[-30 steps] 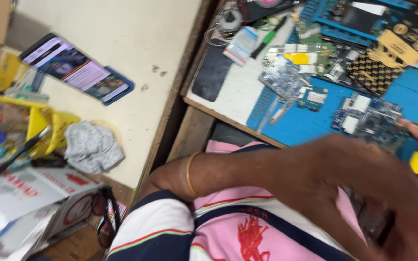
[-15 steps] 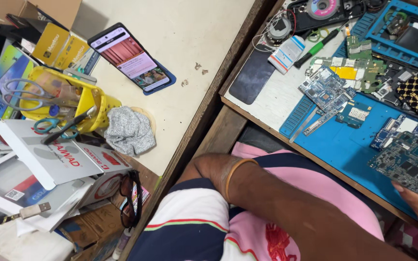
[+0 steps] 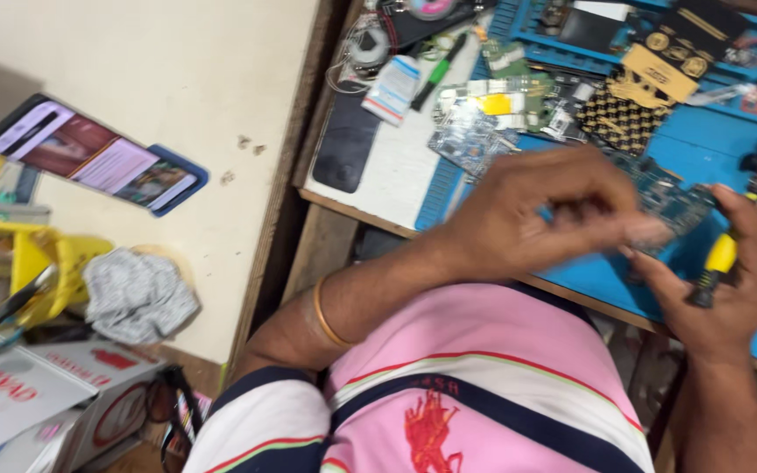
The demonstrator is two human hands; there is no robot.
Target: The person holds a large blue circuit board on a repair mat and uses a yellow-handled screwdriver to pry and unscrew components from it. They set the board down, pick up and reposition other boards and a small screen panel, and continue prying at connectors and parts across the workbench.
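the left hand [image 3: 536,215] pinches the blue circuit board [image 3: 672,201] just above the blue mat [image 3: 738,149] on the surface. the right hand [image 3: 729,271] grips a yellow-handled screwdriver [image 3: 716,263]. a slipped tip could scratch the board; tiny screws might roll away.

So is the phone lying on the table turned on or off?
On. The phone in the blue case lies flat on the pale table with its screen lit, showing bright coloured panels.
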